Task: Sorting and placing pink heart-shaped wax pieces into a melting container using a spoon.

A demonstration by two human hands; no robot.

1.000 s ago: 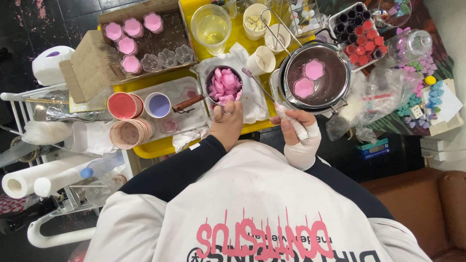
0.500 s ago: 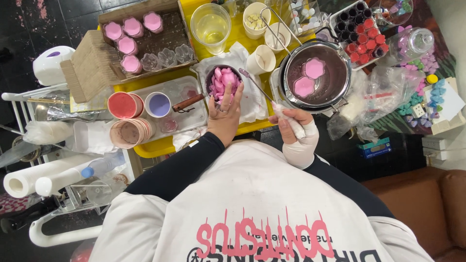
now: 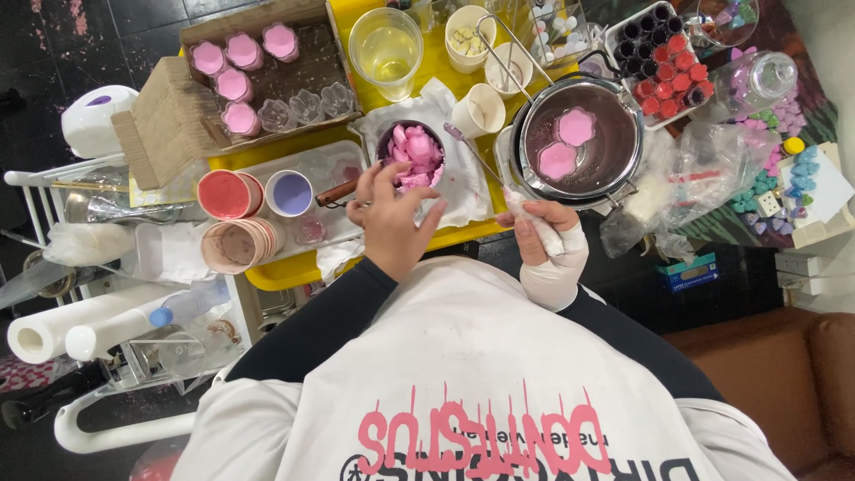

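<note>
Crowding the yellow bench [image 3: 445,64] at upper frame: small dark metal cup of pink wax chunks [image 3: 411,153], left hand [image 3: 392,218] fingers spread over its rim. Right hand [image 3: 545,239], bandaged, fingers clamped on white cloth [image 3: 534,223] beside steel pot [image 3: 581,138]. Stacked red cups [image 3: 233,218] crowd left; bench edge runs just under both hands.

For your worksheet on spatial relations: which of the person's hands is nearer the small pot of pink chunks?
Left. The left hand touches the pot of pink chunks; the right hand holds a white cloth beside it.
</note>
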